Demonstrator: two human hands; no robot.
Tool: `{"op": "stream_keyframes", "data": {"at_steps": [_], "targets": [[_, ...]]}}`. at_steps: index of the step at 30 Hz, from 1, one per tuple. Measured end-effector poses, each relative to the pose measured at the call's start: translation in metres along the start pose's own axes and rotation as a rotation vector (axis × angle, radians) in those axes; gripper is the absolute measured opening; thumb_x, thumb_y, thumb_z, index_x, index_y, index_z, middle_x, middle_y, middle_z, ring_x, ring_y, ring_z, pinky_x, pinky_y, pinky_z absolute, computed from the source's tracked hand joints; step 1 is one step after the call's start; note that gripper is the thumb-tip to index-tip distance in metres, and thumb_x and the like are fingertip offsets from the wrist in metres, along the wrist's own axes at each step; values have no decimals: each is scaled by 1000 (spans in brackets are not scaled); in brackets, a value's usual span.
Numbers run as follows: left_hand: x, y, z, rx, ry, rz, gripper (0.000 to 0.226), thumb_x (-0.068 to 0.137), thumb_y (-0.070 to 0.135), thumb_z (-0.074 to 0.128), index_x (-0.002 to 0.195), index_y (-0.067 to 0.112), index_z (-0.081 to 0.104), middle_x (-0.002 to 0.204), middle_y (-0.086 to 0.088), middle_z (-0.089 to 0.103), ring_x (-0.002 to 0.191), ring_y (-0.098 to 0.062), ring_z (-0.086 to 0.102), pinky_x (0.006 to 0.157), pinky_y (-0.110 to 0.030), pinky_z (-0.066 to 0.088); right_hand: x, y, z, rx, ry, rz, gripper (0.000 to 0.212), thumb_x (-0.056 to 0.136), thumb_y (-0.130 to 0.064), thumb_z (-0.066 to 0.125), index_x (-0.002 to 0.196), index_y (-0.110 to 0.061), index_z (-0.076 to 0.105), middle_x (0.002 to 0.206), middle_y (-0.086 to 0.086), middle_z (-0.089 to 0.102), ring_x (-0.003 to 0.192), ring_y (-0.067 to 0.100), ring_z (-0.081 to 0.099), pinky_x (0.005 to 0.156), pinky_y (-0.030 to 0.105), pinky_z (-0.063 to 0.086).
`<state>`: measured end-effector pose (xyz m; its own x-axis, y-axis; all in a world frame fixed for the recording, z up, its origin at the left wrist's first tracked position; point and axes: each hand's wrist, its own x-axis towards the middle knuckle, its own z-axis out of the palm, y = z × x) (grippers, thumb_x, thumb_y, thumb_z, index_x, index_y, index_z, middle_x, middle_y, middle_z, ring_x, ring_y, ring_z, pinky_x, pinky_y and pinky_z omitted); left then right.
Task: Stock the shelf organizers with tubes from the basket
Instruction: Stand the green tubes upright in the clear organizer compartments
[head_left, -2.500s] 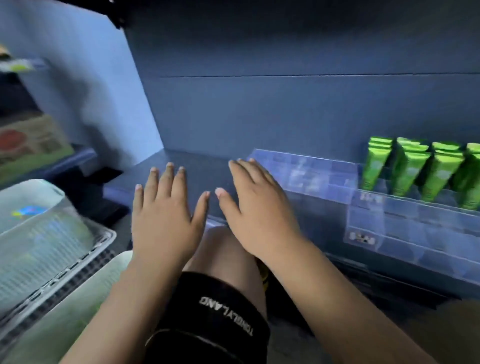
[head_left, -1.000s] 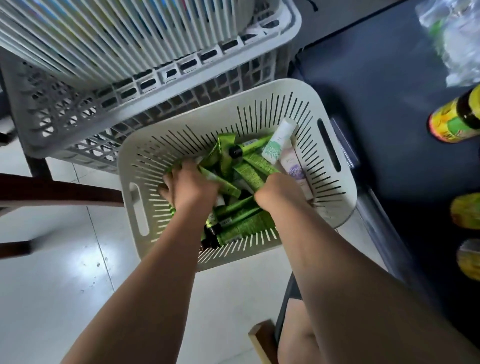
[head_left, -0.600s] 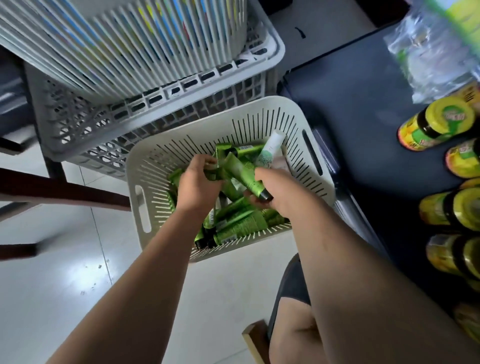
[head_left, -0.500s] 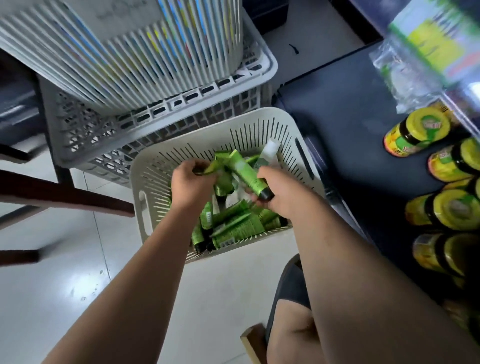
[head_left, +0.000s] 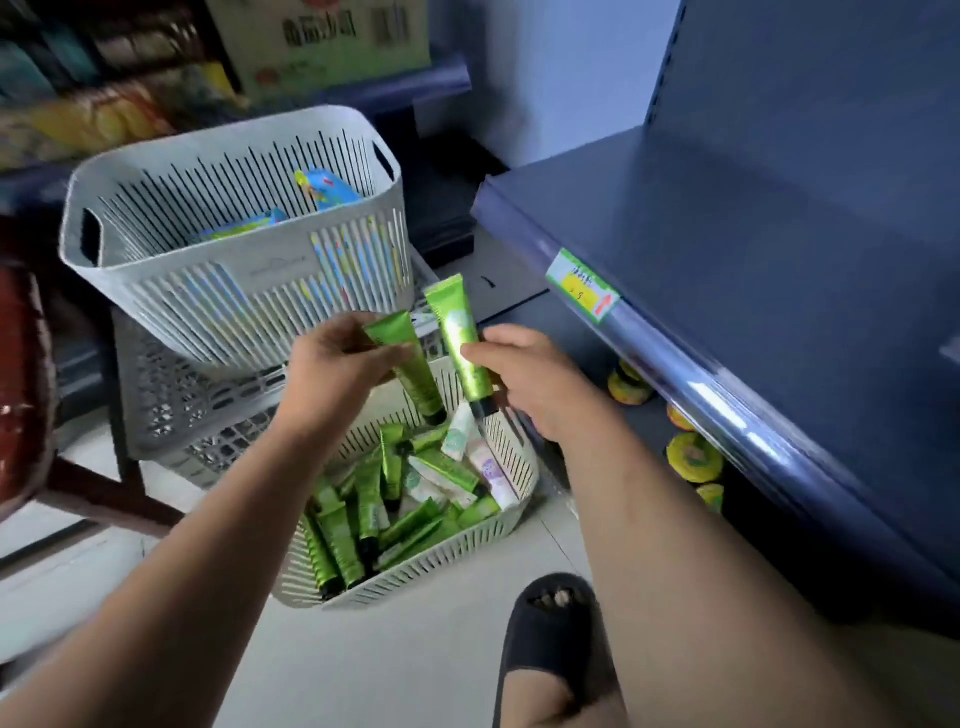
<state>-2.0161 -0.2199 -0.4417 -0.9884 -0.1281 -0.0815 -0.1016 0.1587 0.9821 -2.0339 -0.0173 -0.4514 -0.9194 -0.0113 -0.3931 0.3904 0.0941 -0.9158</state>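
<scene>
A dark blue shelf (head_left: 753, 249) fills the right side, its top bare where it shows. On the left, farther off, a big grey slotted basket (head_left: 234, 301) holds blue packets and sits on a grey lattice crate (head_left: 171, 410). Just nearer, on the pale floor, stands the smaller white slotted basket (head_left: 441, 564). Loose tubes (head_left: 363, 519) are piled in it, mostly green with black caps, with a few white ones on the right side. Any print on them is too small to read.

At the far top a carton (head_left: 322, 36) carries dark characters and a barcode, blurred beyond reading.

Both hands hover over the smaller basket. The left hand (head_left: 332, 374) has its fingers curled round the flat end of a green tube (head_left: 415, 374), which hangs cap-down. The right hand (head_left: 524, 379) pinches a second green tube (head_left: 460, 338) between thumb and fingers near its black cap. Its flat end points up and away, and a pale patch on it cannot be read.

A black slipper (head_left: 550, 623) is near the bottom edge. Yellow-lidded jars (head_left: 693, 457) sit under the shelf. On the shelf's front edge is a green-and-yellow price tag (head_left: 582, 291) with a red arrow; its handwriting is illegible.
</scene>
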Motion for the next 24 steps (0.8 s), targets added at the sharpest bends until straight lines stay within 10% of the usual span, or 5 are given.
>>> {"op": "stream_keyframes", "data": {"at_steps": [5,12,24], "targets": [[-22,79,28,-73,-112,143,20,81,5,82,97,3,71,92,-16,77,85,-33,75,88,-49,61,-62,-67,-30,29,102,-283,43,72,-28,76,114,-20,72,101,0,76,93,14,70,89,39,57],[-68,179,100,-207,-407,409,19,80,3,81,92,16,75,98,-31,72,89,-37,68,90,-66,55,-177,-108,-127,-45,286,-512,24,88,-1,64,100,-22,64,84,0,71,69,10,62,62,31,49],[-228,283,286,-230,-987,574,21,85,-7,73,100,6,68,95,-21,72,82,-20,71,77,-39,62,-395,-80,-294,-102,800,-526,26,88,10,58,106,-7,68,96,20,73,85,17,67,82,35,59]]}}
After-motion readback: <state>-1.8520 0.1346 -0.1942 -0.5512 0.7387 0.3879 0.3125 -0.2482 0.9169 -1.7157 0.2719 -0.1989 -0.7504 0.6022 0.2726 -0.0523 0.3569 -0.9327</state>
